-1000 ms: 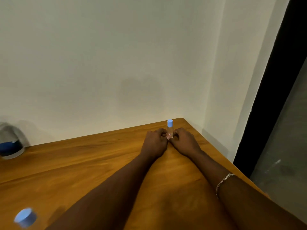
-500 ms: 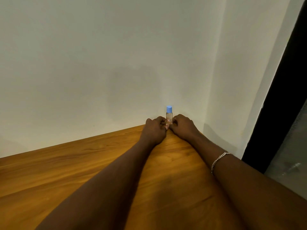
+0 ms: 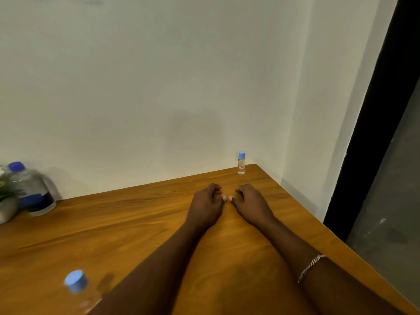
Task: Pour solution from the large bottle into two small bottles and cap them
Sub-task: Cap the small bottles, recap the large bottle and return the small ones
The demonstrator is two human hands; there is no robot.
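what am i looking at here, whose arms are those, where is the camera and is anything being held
No machine here: these are a person's two bare arms, seen by one wide-angle camera worn on their head, looking forward and down. The left hand and right hand are side by side low over a wooden table, fingers loosely curled, holding nothing. A small bottle with a light blue cap stands upright at the far corner, apart from the hands. A second small bottle, blurred and capped, is near left. The large bottle, dark blue cap, stands far left by the wall beside a potted plant.
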